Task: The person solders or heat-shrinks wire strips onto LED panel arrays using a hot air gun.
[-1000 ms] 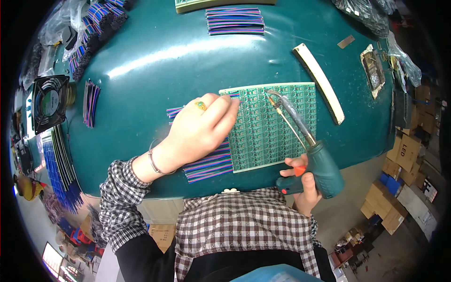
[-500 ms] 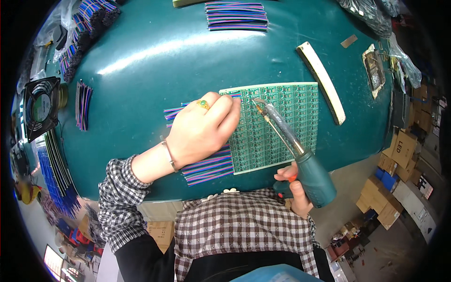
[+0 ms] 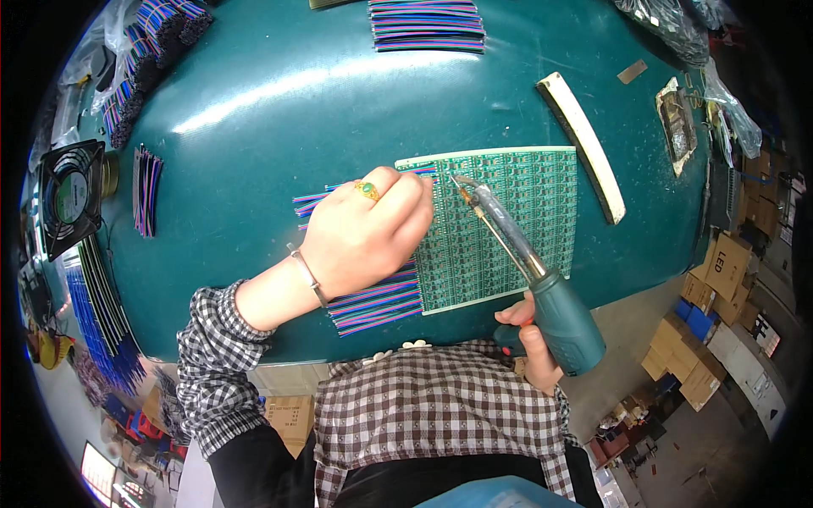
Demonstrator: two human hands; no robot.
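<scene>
A green circuit board panel point(image 3: 500, 229), packed with rows of small boards, lies in front of me. My left hand point(image 3: 364, 224), wearing a green-stoned ring and a bangle, rests over its left edge. Its fingers are pinched on a multicoloured wire strip point(image 3: 426, 169), whose end lies at the panel's upper left; the fingertips are partly hidden. More wire strips point(image 3: 377, 306) run in a row along the left edge, some under my hand. My right hand point(image 3: 535, 343) grips a dark green soldering gun point(image 3: 569, 326), its tip close to the panel's upper rows, just right of my left fingers.
A curved white-and-black strip point(image 3: 583, 148) lies right of the panel. Bundled wires point(image 3: 428, 25) sit at the far side, with a smaller bundle point(image 3: 147, 193) at left. A black fan point(image 3: 72, 199) stands at the left edge. A worn pad point(image 3: 676, 127) lies far right.
The soldering gun's tip has shifted very slightly left, toward my left fingers. Both hands otherwise keep nearly the same place and grip.
</scene>
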